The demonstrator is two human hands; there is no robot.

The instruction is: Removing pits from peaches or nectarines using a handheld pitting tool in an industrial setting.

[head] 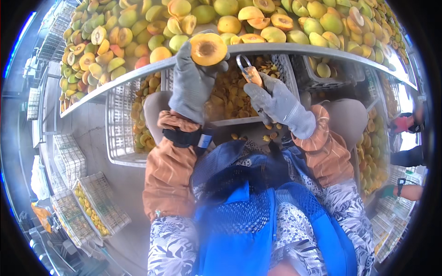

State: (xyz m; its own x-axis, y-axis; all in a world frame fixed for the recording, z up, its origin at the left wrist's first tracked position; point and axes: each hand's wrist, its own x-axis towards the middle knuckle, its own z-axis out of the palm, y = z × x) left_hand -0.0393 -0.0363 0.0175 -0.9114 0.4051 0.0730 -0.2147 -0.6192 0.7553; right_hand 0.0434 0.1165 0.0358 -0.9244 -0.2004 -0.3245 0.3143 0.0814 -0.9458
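Observation:
My left hand (197,76), in a grey work glove, holds a halved yellow stone fruit (208,49) with its cut face up and a brown hollow at its centre. My right hand (274,98), gloved too, grips a pitting tool (253,75) with a curved metal loop and an orange-brown handle. The loop points up and left, apart from the fruit. Beyond both hands, a metal-rimmed table (276,48) bears a heap of whole and cut fruit (203,14). Under its edge, between my knees, a crate (241,121) holds many brownish fruit pieces (231,93).
A plastic crate (119,160) with fruit stands left of my knee; another lot of fruit (371,155) lies to the right. A black crate (328,82) sits below the table. Stacked crates (107,203) stand at left. Fruit bits lie on the floor. Other people's arms (409,192) show at right.

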